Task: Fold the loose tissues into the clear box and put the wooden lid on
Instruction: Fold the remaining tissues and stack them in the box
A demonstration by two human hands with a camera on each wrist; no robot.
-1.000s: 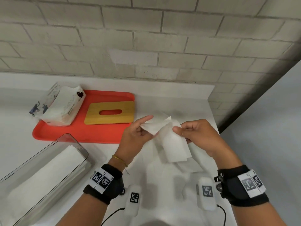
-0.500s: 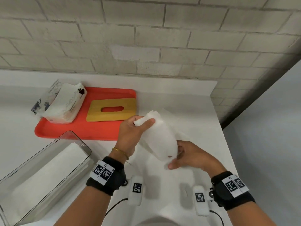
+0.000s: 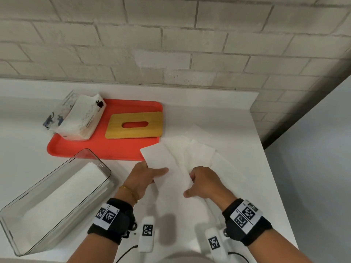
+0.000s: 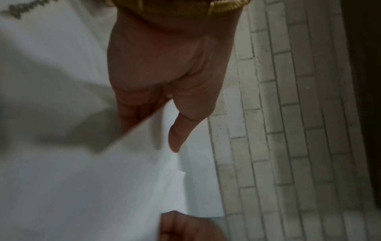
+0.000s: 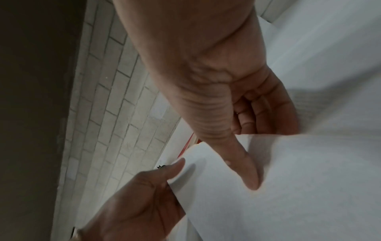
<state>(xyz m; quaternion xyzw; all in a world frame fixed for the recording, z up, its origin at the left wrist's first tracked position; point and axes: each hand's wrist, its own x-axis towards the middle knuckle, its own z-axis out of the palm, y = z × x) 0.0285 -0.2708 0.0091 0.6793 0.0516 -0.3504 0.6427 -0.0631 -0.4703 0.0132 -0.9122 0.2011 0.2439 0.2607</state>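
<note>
Head view is showing us holding one tissue [image 3: 161,158] just above the white counter [image 3: 237,186], between the orange tray [image 3: 114,149] and our body. Our left hand [image 3: 141,179] is pinching its left edge, thumb lying on top and fingers underneath. Our right hand [image 3: 205,185] is gripping the right edge, thumb stretched along the sheet and fingers curled beneath. More loose tissues [image 3: 201,149] are lying flat just beyond. The clear box [image 3: 98,164] is sitting to our left with a white stack already inside, and the wooden lid [image 3: 134,125] is resting on the tray beside a tissue pack [image 3: 81,118].

We are judging the sheet to be very light, limp and easy to tear, so we are favouring the edges and corners with gentle tension, not a squeeze in the middle.

Right wrist view is revealing our curled fingers [image 5: 266,110] under the sheet, which the head view is hiding; left wrist view is showing the thumb [image 4: 181,130] pressing down, but it is blurred. Neither wrist view is showing the box or lid.
</note>
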